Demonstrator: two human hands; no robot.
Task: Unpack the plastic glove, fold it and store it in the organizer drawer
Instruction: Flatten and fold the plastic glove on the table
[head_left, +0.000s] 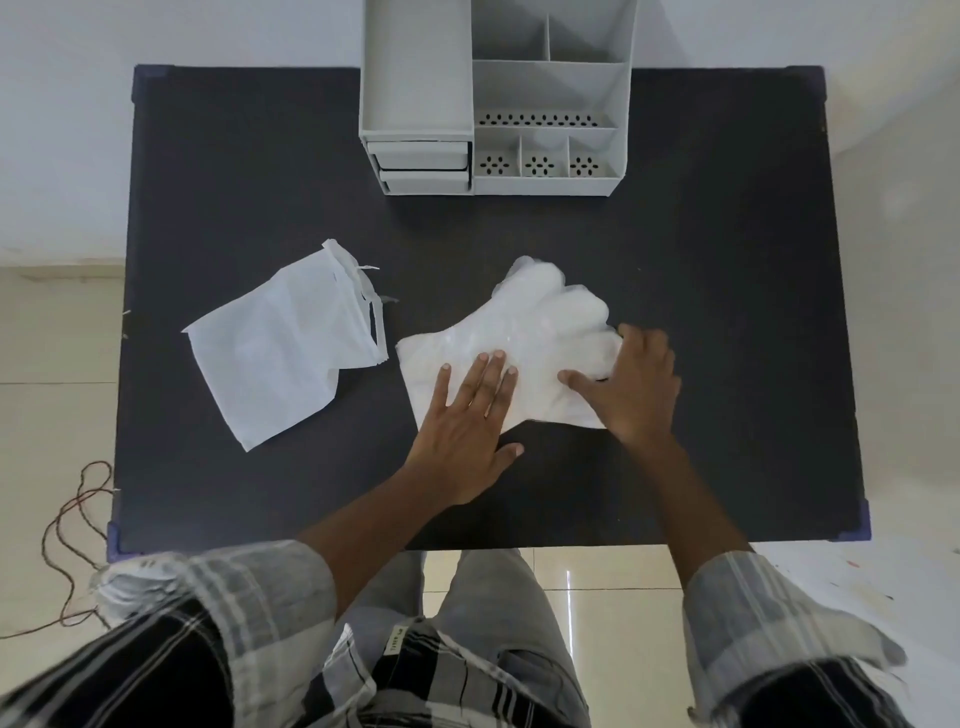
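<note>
A translucent white plastic glove (540, 322) lies spread flat on the dark table (727, 260), its fingers pointing up and right. My left hand (462, 426) rests flat on the cuff half, fingers spread. My right hand (631, 384) lies over the glove's lower right edge with the fingers curled at the glove's thumb side; whether it pinches the plastic I cannot tell. The torn white packet (280, 353) lies empty to the left of the glove. The grey organizer (493, 98) stands at the table's far edge, with its two small drawers (423, 169) shut at its lower left.
The organizer has open compartments with perforated floors on its right side. A reddish cord (67, 545) trails on the floor beyond the table's left edge. My legs and checked sleeves fill the bottom of the view.
</note>
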